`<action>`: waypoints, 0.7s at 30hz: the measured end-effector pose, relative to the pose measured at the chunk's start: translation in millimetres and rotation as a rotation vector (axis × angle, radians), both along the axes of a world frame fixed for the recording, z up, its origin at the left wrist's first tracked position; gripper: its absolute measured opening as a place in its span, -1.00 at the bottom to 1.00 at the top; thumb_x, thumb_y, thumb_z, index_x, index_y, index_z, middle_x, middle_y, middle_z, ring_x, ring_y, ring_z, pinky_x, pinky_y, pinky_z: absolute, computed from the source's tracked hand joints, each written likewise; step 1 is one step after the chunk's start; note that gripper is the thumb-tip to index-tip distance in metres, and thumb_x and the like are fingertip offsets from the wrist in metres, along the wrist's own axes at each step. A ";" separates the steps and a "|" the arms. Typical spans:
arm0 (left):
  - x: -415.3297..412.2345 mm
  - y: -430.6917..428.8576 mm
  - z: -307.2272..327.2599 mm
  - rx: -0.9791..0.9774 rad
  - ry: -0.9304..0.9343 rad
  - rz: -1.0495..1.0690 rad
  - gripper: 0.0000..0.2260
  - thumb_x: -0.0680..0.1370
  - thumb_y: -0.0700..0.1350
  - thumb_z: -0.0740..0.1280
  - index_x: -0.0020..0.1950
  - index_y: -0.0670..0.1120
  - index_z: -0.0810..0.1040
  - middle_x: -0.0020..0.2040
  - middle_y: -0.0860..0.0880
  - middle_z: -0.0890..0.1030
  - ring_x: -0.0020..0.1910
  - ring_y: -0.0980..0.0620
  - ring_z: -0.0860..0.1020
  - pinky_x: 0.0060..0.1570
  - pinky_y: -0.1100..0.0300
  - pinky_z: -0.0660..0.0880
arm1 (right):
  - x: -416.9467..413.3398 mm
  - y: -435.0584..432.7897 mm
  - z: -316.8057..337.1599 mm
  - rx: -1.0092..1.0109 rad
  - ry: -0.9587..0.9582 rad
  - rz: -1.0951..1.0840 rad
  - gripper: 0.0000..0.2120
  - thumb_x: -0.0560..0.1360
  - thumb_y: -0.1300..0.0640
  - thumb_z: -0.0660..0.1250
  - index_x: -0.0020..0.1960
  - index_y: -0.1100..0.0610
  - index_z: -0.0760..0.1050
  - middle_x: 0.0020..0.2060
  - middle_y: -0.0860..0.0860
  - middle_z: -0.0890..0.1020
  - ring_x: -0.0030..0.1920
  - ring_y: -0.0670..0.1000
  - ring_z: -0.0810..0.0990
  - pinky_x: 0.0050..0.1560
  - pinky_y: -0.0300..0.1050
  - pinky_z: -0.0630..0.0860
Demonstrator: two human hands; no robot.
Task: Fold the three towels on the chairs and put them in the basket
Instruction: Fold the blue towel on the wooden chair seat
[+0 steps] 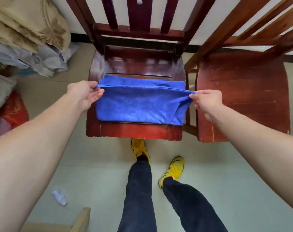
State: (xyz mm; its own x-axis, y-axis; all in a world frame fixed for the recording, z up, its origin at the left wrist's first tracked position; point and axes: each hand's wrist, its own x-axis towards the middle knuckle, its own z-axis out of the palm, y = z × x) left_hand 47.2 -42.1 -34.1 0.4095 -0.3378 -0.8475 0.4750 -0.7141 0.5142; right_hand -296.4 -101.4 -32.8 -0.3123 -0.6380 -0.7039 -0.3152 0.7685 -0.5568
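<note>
The blue towel lies across the seat of the middle wooden chair, already doubled into a wide band. The seat serves as the folding surface: it supports the lower layer flat while the upper layer is worked.

The left hand pinches the towel's left upper corner between thumb and fingertips; the remaining fingers are loosely curled beneath. The right hand pinches the right upper corner in the same manner, nearly closed on the hem. Both corners are raised slightly off the seat and drawn apart, so the top edge runs taut and straight between the hands. This tension keeps the layer free of wrinkles and lets the edges be aligned before they are laid down.

The cloth bunches slightly under the right hand, where the fabric is gathered at the corner.

A second wooden chair stands just beside the first, on the right; its seat carries no towel. The basket is not in view, nor are the other two towels.

Judgement: the step in hand is a fold of this towel; transfer to the basket is not yet done.
</note>
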 end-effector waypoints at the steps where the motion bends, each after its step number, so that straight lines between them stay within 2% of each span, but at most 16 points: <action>1: 3.1 -13.2 -9.6 0.015 0.006 -0.015 -0.83 0.60 -0.27 0.19 -0.18 -0.17 0.44 -0.23 -0.08 0.47 -0.44 0.11 0.61 -0.45 0.37 0.52 | 3.0 -11.9 -10.7 -0.013 0.052 0.030 -0.81 0.40 0.26 0.48 -0.32 0.10 0.53 -0.41 0.05 0.52 -0.49 -0.06 0.41 -0.51 -0.27 0.39; 3: 6.8 -33.8 -26.3 0.050 0.008 -0.043 -0.83 0.60 -0.28 0.18 -0.19 -0.19 0.43 -0.22 -0.09 0.46 -0.30 0.05 0.57 -0.46 0.36 0.52 | 8.0 -31.6 -26.8 -0.016 0.124 0.075 -0.81 0.36 0.16 0.52 -0.33 0.07 0.53 -0.39 0.03 0.54 -0.46 -0.05 0.44 -0.43 -0.21 0.39; 7: 9.4 -59.8 -54.0 0.109 -0.022 -0.079 -0.85 0.59 -0.25 0.19 -0.18 -0.18 0.42 -0.19 -0.09 0.45 -0.29 0.05 0.53 -0.51 0.36 0.49 | 18.7 -59.3 -54.2 -0.049 0.212 0.146 -0.78 0.38 0.08 0.51 -0.34 0.04 0.50 -0.34 -0.05 0.56 -0.27 -0.01 0.55 -0.19 -0.08 0.53; 9: 3.8 -61.7 -61.1 0.110 -0.128 -0.098 -0.98 0.54 -0.24 0.25 -0.08 -0.16 0.45 -0.14 -0.10 0.49 -0.33 0.05 0.50 -0.51 0.32 0.48 | 22.4 -61.5 -59.5 -0.084 0.272 0.162 -0.86 0.40 0.04 0.49 -0.20 0.05 0.56 -0.23 -0.04 0.59 -0.11 0.03 0.60 0.00 -0.05 0.55; 10: 1.4 -59.9 -65.0 0.097 -0.235 -0.134 -0.91 0.51 -0.24 0.27 0.00 -0.13 0.47 -0.11 -0.10 0.51 -0.33 0.03 0.49 -0.46 0.26 0.49 | 23.6 -59.2 -62.3 -0.084 0.299 0.166 -0.82 0.40 0.03 0.49 -0.07 0.07 0.58 -0.15 -0.02 0.60 -0.04 0.03 0.60 0.08 -0.07 0.54; 11: -0.9 -55.0 -67.9 0.095 -0.391 -0.228 -0.80 0.48 -0.23 0.31 0.09 -0.10 0.49 -0.05 -0.10 0.54 -0.28 -0.01 0.51 -0.32 0.20 0.51 | 24.5 -53.7 -64.9 -0.073 0.319 0.165 -0.72 0.41 0.01 0.48 0.06 0.09 0.57 -0.07 -0.01 0.61 0.01 0.03 0.60 0.13 -0.07 0.53; 13: -4.9 -44.0 -71.6 0.122 -0.684 -0.557 -0.66 0.44 -0.17 0.37 0.22 -0.08 0.50 0.10 -0.11 0.55 0.00 -0.08 0.54 0.04 0.14 0.48 | 27.6 -40.9 -69.3 -0.019 0.322 0.154 -0.61 0.40 0.00 0.49 0.17 0.10 0.54 0.03 0.01 0.62 0.05 0.05 0.60 0.15 -0.04 0.53; 14: -6.7 -40.0 -73.3 0.123 -0.755 -0.685 -0.61 0.44 -0.14 0.40 0.26 -0.09 0.49 0.17 -0.14 0.52 0.11 -0.12 0.51 0.13 0.11 0.43 | 29.3 -35.7 -71.7 0.008 0.307 0.148 -0.62 0.38 -0.01 0.51 0.14 0.08 0.54 0.04 0.01 0.63 0.04 0.05 0.61 0.12 -0.02 0.54; 17: -5.9 -32.8 -80.4 0.094 -0.801 -0.824 -0.57 0.44 -0.12 0.43 0.30 -0.09 0.46 0.24 -0.19 0.41 0.20 -0.19 0.44 0.19 0.04 0.39 | 30.9 -27.3 -73.3 0.032 0.333 0.195 -0.66 0.35 -0.02 0.53 0.03 0.03 0.50 0.00 0.01 0.65 -0.01 0.06 0.62 0.04 0.01 0.57; 19: -2.3 -34.2 -82.3 0.083 -0.805 -0.850 -0.56 0.43 -0.13 0.43 0.29 -0.08 0.46 0.23 -0.19 0.40 0.20 -0.19 0.44 0.17 0.02 0.41 | 31.0 -28.0 -73.4 0.007 0.392 0.325 -0.64 0.37 -0.04 0.51 0.06 0.05 0.50 -0.01 -0.01 0.64 -0.02 0.06 0.60 0.01 0.00 0.56; 21: -1.1 -35.7 -82.7 0.088 -0.812 -0.890 -0.56 0.43 -0.12 0.43 0.30 -0.07 0.46 0.24 -0.17 0.39 0.22 -0.18 0.43 0.16 0.01 0.42 | 32.3 -29.7 -75.3 -0.022 0.359 0.374 -0.58 0.34 -0.05 0.53 0.11 0.06 0.50 0.01 -0.02 0.64 0.00 0.06 0.61 0.03 0.03 0.57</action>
